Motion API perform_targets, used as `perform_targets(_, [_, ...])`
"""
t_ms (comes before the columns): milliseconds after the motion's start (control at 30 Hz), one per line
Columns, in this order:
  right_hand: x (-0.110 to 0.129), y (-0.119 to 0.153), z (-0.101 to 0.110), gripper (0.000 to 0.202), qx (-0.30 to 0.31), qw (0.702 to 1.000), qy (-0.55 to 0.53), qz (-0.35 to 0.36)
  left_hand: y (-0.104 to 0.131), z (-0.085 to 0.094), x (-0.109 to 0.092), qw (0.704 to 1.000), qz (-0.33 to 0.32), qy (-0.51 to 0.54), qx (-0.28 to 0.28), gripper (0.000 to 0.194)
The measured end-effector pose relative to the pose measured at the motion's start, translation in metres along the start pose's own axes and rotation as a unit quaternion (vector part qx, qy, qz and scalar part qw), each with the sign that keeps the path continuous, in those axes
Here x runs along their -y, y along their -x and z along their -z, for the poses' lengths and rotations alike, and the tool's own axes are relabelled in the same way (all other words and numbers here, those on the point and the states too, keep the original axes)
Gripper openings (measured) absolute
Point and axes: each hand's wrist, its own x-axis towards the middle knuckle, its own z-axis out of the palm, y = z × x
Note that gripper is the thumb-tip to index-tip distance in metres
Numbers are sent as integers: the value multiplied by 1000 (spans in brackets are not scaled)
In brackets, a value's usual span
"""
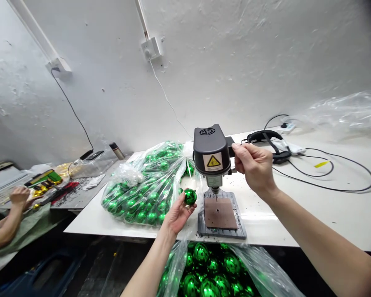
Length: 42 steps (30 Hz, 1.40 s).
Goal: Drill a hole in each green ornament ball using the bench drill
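A shiny green ball ornament (190, 196) rests in the fingers of my left hand (179, 212), just left of a small bench drill press (210, 150). My right hand (254, 165) is closed at the right side of the drill's black head; the part it grips is mostly hidden by the fingers, probably the feed lever. Below the drill's chuck and thin bit (216, 192) lies a brown square board (220, 213) with a small hole, on the grey metal base (238, 231). The bit's tip is above the board.
A clear bag of green balls (142, 185) stands left on the white table (272, 222). Another open bag of green balls (210, 268) is below the front edge. Black headgear (268, 140) and looped cables lie right. At far left, another person's hands (20, 196) work at a bench.
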Motion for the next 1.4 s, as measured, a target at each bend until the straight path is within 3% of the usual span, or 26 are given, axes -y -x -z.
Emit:
perform_targets(167, [3, -2, -1, 45, -11, 1000, -11, 1, 5, -4, 13, 987, -55, -148, 7, 47])
perform_targets(333, [0, -3, -1, 46, -11, 1000, -8, 13, -5, -7, 35, 941, -100, -321, 35, 60])
perform_targets(467, [-1, -4, -2, 47, -11, 1000, -8, 22, -19, -7, 45, 907, -122, -393, 87, 68])
perform_targets(567, [-1, -6, -1, 47, -10, 999, -9, 29, -27, -8, 48, 882, -134, -442, 97, 70])
perform_targets(767, [-1, -5, -1, 48, -16, 999, 22, 29, -30, -17, 58, 881, -140, -444, 84, 64])
perform_targets(1033, [-3, -8, -1, 50, -8, 999, 26, 39, -37, -26, 84, 851, -256, -457, 32, 51])
perform_targets(1200, [-2, -13, -2, 53, -2, 999, 37, 24, -42, -24, 102, 852, -270, -447, 28, 51])
perform_targets(1400, [-1, -8, 0, 51, 2, 999, 47, 14, -42, -20, 103, 886, -231, -400, 34, 55])
